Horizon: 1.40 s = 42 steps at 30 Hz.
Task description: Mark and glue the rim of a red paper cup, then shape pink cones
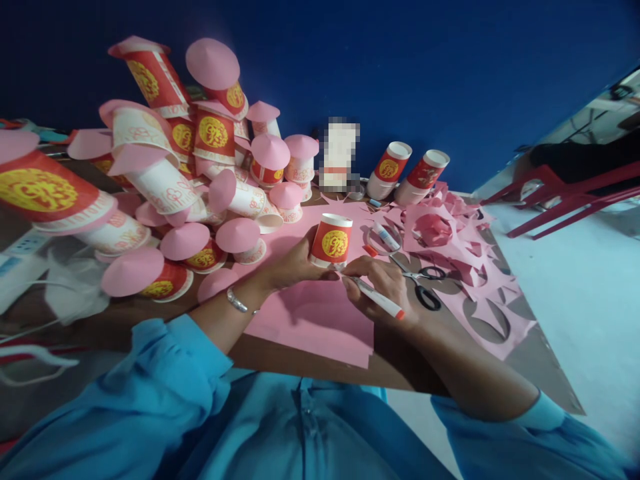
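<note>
In my left hand point(300, 261) is a red paper cup point(333, 243) with a yellow emblem, held over the pink paper. Its white-rimmed end faces up. My right hand point(383, 283) grips a white marker pen point(377, 299) with an orange end pointing toward me. The pen's other end meets the lower edge of the cup; its tip is too small to make out. Under both hands lie pink paper sheets point(310, 323). Black-handled scissors point(423, 277) rest just right of my right hand.
Many cups with pink cone tops point(239, 235) are piled at the left. Two cup stacks point(390, 167) stand at the back by the blue wall point(450, 80). Cut pink paper scraps point(480, 313) cover the right side. A glue bottle point(386, 235) lies behind the scissors.
</note>
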Available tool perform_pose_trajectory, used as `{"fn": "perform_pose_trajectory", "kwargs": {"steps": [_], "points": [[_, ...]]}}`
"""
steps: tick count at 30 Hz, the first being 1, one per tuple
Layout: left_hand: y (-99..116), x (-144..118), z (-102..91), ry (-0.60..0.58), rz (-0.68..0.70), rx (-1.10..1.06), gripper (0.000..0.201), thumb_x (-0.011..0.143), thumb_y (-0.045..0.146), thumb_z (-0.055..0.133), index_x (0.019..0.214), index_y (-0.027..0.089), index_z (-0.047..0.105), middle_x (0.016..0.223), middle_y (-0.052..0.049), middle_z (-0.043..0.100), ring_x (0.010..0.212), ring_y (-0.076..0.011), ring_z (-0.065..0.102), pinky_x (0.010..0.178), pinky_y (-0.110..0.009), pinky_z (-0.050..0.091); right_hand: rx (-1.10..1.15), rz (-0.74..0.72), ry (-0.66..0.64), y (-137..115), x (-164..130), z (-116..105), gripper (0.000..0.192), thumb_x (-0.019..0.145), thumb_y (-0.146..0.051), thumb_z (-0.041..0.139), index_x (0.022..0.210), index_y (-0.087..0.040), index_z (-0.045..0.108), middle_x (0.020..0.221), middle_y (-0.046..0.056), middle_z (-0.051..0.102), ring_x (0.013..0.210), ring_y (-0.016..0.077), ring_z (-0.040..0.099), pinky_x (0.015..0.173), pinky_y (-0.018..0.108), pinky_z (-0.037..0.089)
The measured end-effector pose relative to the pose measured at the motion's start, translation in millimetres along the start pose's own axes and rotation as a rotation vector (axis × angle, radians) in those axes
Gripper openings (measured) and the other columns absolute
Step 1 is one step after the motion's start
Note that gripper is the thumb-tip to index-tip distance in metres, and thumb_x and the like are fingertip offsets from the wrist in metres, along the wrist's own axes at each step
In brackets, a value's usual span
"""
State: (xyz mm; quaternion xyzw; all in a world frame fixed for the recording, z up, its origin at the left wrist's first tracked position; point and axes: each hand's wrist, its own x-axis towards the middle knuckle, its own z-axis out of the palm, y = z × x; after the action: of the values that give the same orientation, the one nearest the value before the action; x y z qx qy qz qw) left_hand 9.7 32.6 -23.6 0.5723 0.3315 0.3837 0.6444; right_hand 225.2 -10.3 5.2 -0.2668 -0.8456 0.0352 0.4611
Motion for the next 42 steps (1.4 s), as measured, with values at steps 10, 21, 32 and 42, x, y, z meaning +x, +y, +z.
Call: {"fn": "perform_pose_trajectory", "kwargs": {"steps": [10,21,32,42], "points": [[7.0,-1.3,1.6,-0.005,-0.059,-0.007,0.096,0.064,0.035,0.103,0.143,0.024,0.049,0.136,-0.014,0.069,0.132,-0.0399,0.066,0.109,-0.059,0.054,-0.013,0.016,-0.027,-1.2,-0.9,-1.1,0.01,0.096,-0.014,0.063,0.096,-0.023,0.064,0.075,0.0,0.075,0.06,0.0145,0.07,0.058,0.026,0.054],[0.0,3.2,0.1,0.018,0.009,-0.245,0.094,0.064,0.035,0.102,0.146,0.028,0.057,0.136,-0.012,0.074,0.135,-0.0374,0.065,0.118,-0.055,0.047,-0.008,0.103,0.163,4.7,-5.7,-2.1,0.017,0.107,-0.037,0.063,0.12,-0.026,0.065,0.097,0.007,0.081,0.087,0.0241,0.081,0.075,0.037,0.066],[6.6,2.1,1.8,0.014,0.016,-0.329,0.076,0.072,0.029,0.095,0.141,0.026,0.062,0.133,-0.009,0.074,0.134,-0.032,0.065,0.119,-0.049,0.044,-0.034,0.065,0.133,8.9,-6.7,2.8,0.021,0.106,-0.036,0.067,0.124,-0.025,0.064,0.103,0.009,0.083,0.091,0.0246,0.083,0.078,0.036,0.067],[-1.9,2.8,-1.7,0.024,-0.011,-0.297,0.079,0.066,0.024,0.1,0.136,0.024,0.062,0.128,-0.008,0.074,0.128,-0.0327,0.065,0.111,-0.047,0.045,0.014,-0.018,0.09,2.8,-3.6,-1.5,0.009,0.104,-0.026,0.063,0.112,-0.023,0.067,0.09,0.005,0.078,0.077,0.0206,0.077,0.071,0.034,0.065]]}}
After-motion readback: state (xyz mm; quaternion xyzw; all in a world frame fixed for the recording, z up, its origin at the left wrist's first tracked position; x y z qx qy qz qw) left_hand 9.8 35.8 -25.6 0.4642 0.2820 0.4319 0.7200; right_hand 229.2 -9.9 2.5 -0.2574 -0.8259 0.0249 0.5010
